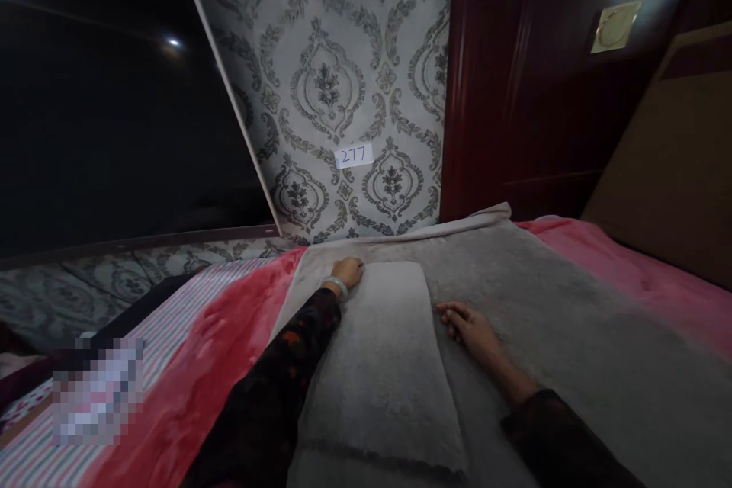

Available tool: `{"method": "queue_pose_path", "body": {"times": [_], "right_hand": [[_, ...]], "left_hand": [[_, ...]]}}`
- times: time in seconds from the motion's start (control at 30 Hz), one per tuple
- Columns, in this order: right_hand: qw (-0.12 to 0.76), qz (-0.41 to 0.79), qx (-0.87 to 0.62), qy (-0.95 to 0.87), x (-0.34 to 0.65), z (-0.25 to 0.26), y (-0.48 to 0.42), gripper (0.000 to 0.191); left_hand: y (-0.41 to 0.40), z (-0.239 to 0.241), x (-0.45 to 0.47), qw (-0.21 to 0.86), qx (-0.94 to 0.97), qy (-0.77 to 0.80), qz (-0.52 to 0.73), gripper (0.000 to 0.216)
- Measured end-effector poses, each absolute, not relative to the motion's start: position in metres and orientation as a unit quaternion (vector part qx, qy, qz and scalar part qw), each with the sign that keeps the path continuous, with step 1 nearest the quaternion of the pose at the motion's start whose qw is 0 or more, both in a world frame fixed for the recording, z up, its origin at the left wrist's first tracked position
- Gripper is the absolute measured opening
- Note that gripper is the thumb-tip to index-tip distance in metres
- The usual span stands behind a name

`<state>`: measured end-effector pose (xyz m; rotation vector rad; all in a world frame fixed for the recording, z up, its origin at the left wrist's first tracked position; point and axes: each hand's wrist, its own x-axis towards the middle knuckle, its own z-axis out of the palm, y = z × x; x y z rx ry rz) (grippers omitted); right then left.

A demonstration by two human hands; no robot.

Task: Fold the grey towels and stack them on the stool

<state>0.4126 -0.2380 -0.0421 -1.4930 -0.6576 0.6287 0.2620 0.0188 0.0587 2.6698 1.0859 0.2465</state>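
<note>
A large grey plush blanket (549, 320) is spread before me. On it lies a lighter grey flap or folded piece (394, 366) with rounded far corners and a dark line across its near end. My left hand (347, 272), with a pale bracelet at the wrist, is closed at the far left corner of this piece; its fingertips are partly hidden. Just off the right edge, my right hand (472, 332) hovers over or rests on the blanket, index finger stretched out and the others loosely bent, with nothing visible in it.
Red and pink plush cloth (229, 351) and a striped sheet (171, 320) lie under and beside the blanket. A large dark screen (126, 107) stands at left. Patterned wall (325, 84), dark red panel (515, 76) and a cardboard box (675, 160) bound the far side.
</note>
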Motion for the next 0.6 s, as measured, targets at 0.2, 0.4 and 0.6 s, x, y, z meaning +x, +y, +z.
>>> {"method": "queue_pose_path", "body": {"times": [0.2, 0.4, 0.6], "right_hand": [[0.634, 0.280, -0.662, -0.286, 0.414, -0.044, -0.236, 0.036], [0.631, 0.282, -0.667, -0.277, 0.414, -0.046, -0.234, 0.031], [0.636, 0.287, -0.662, -0.275, 0.414, -0.044, -0.234, 0.031]], "left_hand": [[0.020, 0.045, 0.267, 0.083, 0.917, 0.379, 0.093, 0.025], [0.037, 0.043, 0.266, 0.086, 0.914, 0.387, 0.083, 0.020], [0.053, 0.047, 0.269, 0.108, 0.910, 0.390, 0.089, 0.014]]}}
